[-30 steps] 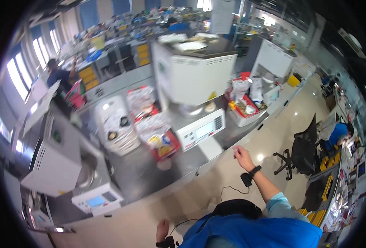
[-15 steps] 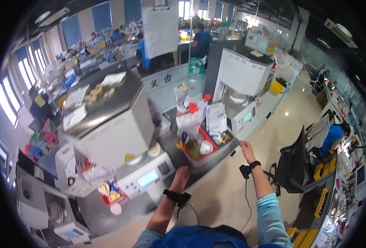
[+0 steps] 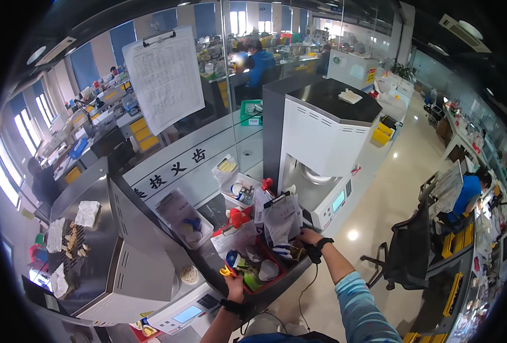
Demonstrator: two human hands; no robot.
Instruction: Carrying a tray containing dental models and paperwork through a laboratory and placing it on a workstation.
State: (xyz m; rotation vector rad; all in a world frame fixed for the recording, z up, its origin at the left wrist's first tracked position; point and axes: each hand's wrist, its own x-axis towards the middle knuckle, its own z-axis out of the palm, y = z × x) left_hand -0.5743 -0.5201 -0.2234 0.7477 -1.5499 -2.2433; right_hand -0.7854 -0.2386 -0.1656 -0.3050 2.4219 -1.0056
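Observation:
On the dark counter between two white furnaces stands a red tray (image 3: pixel 273 281) holding a white cup (image 3: pixel 269 270), a green item (image 3: pixel 252 280) and a yellow clip-like piece (image 3: pixel 227 271). My left hand (image 3: pixel 235 287) is closed at its left edge, close to the yellow piece; its fingertips are partly hidden. Right beside it is a dark tray (image 3: pixel 299 264) with small parts and an upright clipboard of papers (image 3: pixel 282 220). My right hand (image 3: pixel 309 236) curls at this tray's right edge, beside the clipboard, fingers partly covered. Both wrists wear black straps with cables.
A white furnace (image 3: pixel 327 137) rises behind the trays, another (image 3: pixel 133 268) at left. White bins with papers (image 3: pixel 185 223) stand behind. A glass partition carries a hanging paper sheet (image 3: pixel 164 80). An office chair (image 3: pixel 405 251) and a seated person (image 3: pixel 466 191) are at right.
I have come closer to the counter, and the view has shifted. Both hands have reached forward from above the floor and counter edge to the two trays.

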